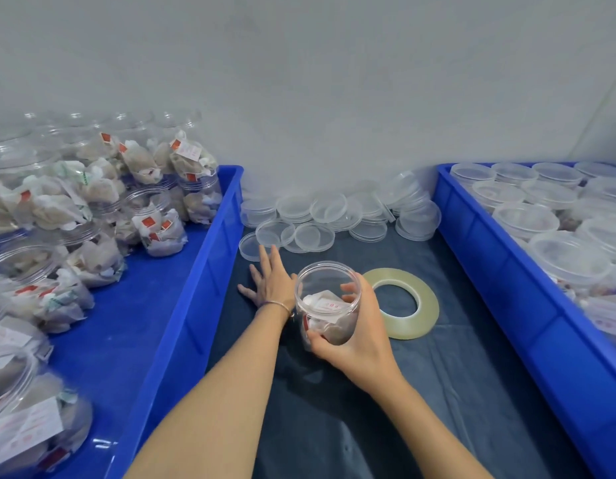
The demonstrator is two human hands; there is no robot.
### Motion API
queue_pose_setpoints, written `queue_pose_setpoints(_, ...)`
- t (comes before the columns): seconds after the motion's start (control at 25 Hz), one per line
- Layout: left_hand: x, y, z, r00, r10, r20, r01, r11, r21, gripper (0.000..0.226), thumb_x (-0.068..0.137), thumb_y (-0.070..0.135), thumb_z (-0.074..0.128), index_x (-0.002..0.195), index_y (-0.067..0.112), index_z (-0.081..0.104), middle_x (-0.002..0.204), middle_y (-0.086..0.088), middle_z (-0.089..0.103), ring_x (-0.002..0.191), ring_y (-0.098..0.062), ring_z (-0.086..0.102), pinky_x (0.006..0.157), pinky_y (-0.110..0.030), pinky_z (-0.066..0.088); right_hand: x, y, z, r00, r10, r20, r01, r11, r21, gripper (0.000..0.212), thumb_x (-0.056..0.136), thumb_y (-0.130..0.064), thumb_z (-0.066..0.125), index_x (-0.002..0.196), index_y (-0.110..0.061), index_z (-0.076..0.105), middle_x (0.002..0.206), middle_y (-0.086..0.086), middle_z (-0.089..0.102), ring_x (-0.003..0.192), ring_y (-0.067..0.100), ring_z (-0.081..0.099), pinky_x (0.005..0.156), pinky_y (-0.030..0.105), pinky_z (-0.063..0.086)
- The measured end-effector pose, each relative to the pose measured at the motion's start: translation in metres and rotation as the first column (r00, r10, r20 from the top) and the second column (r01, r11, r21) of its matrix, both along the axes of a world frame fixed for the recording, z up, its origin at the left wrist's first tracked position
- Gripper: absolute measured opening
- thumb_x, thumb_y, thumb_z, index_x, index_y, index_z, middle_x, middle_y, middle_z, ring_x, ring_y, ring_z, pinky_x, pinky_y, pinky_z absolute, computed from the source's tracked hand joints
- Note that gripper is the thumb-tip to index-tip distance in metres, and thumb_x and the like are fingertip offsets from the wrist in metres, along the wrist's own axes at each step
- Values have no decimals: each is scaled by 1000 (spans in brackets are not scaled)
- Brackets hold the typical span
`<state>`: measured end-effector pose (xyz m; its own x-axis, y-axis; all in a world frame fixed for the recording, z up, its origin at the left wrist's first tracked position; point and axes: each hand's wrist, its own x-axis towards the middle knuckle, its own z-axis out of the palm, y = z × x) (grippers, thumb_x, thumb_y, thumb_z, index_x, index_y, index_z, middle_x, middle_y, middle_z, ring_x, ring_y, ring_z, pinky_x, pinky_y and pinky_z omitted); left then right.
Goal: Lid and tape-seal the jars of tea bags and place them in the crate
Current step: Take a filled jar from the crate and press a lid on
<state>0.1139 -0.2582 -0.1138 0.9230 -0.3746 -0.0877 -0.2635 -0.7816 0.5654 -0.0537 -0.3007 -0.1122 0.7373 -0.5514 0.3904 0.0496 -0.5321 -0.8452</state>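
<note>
jar (329, 302) between crates, lids (334, 216) behind

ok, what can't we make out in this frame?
Head view only:
- Print on the label inside the jar: too small, blurred.
- Right hand palm: behind the jar it grips.
- Left crate and right crate: cut off by the frame edges.
- Rear lids: overlapped in the pile, uncountable.
- Left hand open; whether it touches a lid is unclear.

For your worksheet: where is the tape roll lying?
In the head view, the tape roll lies flat on the dark cloth, right of the open jar held by the right hand.
</note>
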Motion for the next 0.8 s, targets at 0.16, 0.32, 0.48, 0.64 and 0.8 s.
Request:
queue_pose_setpoints(0.16,26,0,10,994,-63,-87,79,978,192,72,99,36,41,152,22,-6,160,5,-13,145,-33,-15,109,-68,1,-1,0,0,1000,7,10,-7,1000,6,85,62,-33,79,131,-43,30,118,-30,40,122,4,43,91,6,35)
queue_pose_setpoints(0.32,22,12,11,996,-58,72,42,977,208,42,97,33,48,134,14,42,145,-9,29,136,-36,18,107,-61,23,0,1,1,1000,5,17,-5,1000,13,85,62,-32,79,131,-42,30,117,-33,39,122,3,42,92,8,35)
queue_pose_setpoints(0.48,-3,15,15,985,76,152,-32,962,-271,15,95,22,53,97,8,58,110,-11,50,107,-32,49,90,-37,39,-3,1,2,1000,26,10,-26,999,27,85,62,-32,80,132,-39,31,117,-31,40,121,4,42,93,9,36)
queue_pose_setpoints(0.64,-33,16,53,990,67,-121,-137,547,-826,16,99,25,46,85,19,50,94,0,53,93,-19,56,82,-30,45,-13,-6,10,987,155,-54,-148,983,113,94,63,-42,80,135,-52,20,129,-36,33,128,-7,33,102,11,32)
queue_pose_setpoints(0.8,-53,28,89,878,-412,-243,-117,308,-944,29,104,26,33,81,14,45,88,0,64,93,-31,70,77,-31,57,-18,-17,39,989,137,59,-148,954,259,85,72,-59,60,134,-65,2,151,-26,11,140,-1,19,114,29,22)
